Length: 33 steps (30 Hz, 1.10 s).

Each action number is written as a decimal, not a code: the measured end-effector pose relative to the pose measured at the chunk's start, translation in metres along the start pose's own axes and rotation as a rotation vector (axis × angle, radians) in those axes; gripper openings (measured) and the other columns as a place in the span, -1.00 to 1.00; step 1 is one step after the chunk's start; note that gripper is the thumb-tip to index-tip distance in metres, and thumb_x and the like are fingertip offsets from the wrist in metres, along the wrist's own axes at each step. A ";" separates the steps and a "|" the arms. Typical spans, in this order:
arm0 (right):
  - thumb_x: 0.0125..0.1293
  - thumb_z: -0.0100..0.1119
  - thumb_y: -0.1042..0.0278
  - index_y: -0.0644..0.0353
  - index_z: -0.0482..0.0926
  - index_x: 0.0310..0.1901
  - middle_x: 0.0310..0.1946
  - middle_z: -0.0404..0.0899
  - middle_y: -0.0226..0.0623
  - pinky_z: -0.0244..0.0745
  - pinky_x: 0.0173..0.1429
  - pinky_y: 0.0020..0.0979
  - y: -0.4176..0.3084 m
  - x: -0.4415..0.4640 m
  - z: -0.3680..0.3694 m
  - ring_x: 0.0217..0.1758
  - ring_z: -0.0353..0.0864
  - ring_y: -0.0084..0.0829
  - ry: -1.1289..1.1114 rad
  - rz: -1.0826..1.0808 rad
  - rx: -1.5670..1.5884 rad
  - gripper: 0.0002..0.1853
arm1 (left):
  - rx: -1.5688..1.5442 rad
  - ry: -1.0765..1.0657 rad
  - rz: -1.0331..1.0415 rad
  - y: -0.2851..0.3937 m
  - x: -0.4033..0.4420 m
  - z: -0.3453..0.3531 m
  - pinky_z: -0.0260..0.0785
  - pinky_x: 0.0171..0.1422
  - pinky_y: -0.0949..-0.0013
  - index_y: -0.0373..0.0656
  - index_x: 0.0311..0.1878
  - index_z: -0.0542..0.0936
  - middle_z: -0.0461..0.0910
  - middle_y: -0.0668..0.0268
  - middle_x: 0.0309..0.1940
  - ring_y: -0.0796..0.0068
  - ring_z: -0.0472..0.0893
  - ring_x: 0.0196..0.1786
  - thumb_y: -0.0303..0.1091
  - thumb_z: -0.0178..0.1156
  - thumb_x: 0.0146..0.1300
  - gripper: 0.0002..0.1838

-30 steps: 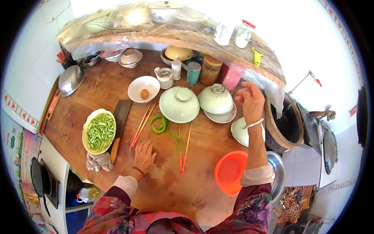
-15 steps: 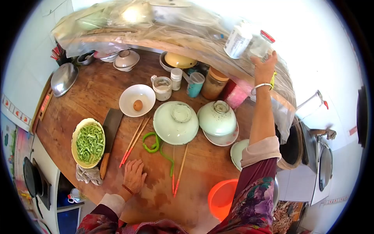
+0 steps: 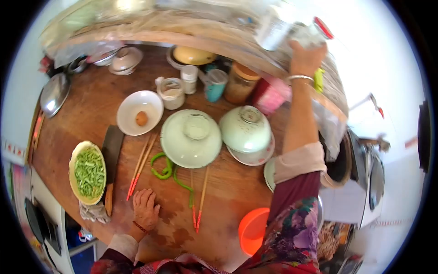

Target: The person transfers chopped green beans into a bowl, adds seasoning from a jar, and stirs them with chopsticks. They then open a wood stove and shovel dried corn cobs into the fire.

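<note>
My right hand point(image 3: 308, 57) is wrapped round a glass jar with a red lid point(image 3: 315, 34) at the plastic-covered shelf, beside a white container point(image 3: 273, 27). My left hand point(image 3: 146, 212) lies on the wooden table with its fingers spread and nothing in it. Near it are a pair of chopsticks point(image 3: 140, 166), a cleaver point(image 3: 112, 148) and a bowl of cut green beans point(image 3: 90, 172). Long green beans point(image 3: 183, 183) curl beside a second pair of chopsticks point(image 3: 200, 201). A white bowl point(image 3: 130, 107) holds a brown egg point(image 3: 141, 118).
Upturned pale green bowls point(image 3: 191, 148) stand mid-table. Behind them are a glass mug point(image 3: 172, 95), a teal cup point(image 3: 215, 86) and a brown jar point(image 3: 240, 84). An orange basin point(image 3: 252, 230) stands at the front right. The shelf edge point(image 3: 182, 37) overhangs the table's back.
My right hand has moved up to the shelf and closed round the red-lidded jar, which is now tilted. My left hand still rests on the table. The view has shifted.
</note>
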State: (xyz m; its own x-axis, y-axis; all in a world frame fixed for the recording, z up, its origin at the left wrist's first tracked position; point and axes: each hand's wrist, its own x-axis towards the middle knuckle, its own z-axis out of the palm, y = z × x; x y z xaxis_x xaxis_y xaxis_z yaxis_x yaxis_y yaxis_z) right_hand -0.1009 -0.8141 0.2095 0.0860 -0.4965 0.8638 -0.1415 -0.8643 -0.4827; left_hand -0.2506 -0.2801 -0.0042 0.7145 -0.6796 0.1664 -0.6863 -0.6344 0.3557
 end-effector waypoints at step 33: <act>-0.18 0.36 0.38 0.24 0.26 0.19 0.08 0.41 -0.02 0.28 0.26 -0.19 -0.324 -0.388 -0.322 0.15 0.41 0.02 -0.804 0.533 0.447 -0.20 | -2.081 -0.452 -0.473 0.015 -0.086 -0.063 0.32 0.33 0.22 -0.16 0.33 0.24 0.41 0.26 0.21 0.35 0.41 0.26 0.05 0.03 0.35 -0.37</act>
State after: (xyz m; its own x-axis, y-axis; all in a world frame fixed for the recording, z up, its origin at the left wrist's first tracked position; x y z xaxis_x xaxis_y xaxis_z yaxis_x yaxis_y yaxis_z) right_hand -0.4064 -0.3157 0.0773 0.7693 -0.5861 0.2545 0.0082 -0.3892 -0.9211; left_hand -0.3139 -0.2077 0.0446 0.4543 -0.8505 -0.2649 0.7929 0.2506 0.5554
